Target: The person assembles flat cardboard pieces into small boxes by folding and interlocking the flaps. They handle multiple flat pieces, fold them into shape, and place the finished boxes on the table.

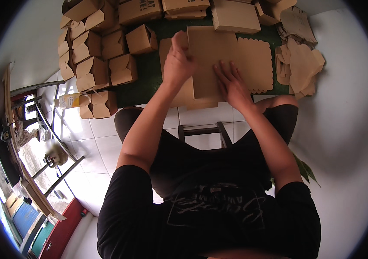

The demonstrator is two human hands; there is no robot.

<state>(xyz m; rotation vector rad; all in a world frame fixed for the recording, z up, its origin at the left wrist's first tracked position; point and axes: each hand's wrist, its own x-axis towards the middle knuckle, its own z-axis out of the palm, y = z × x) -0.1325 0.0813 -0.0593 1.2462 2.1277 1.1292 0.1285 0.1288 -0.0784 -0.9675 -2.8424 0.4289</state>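
Note:
A flat brown cardboard box blank [255, 62] with a scalloped right edge lies on the dark green tabletop [145, 82] in front of me. Its middle panel [210, 45] has creased edges, and a side flap stands partly up at the left. My left hand [178, 62] is closed at that left flap, fingers curled against its edge; the exact grip is partly hidden. On the blank's lower middle, my right hand [233, 84] presses flat with fingers apart.
Several folded brown boxes [86, 47] are stacked at the left. More boxes [235, 17] line the back. Loose cardboard pieces [302, 64] pile up at the right. A bottle [68, 101] stands beside boxes at the table's left edge. A dark stool [201, 129] shows below the table.

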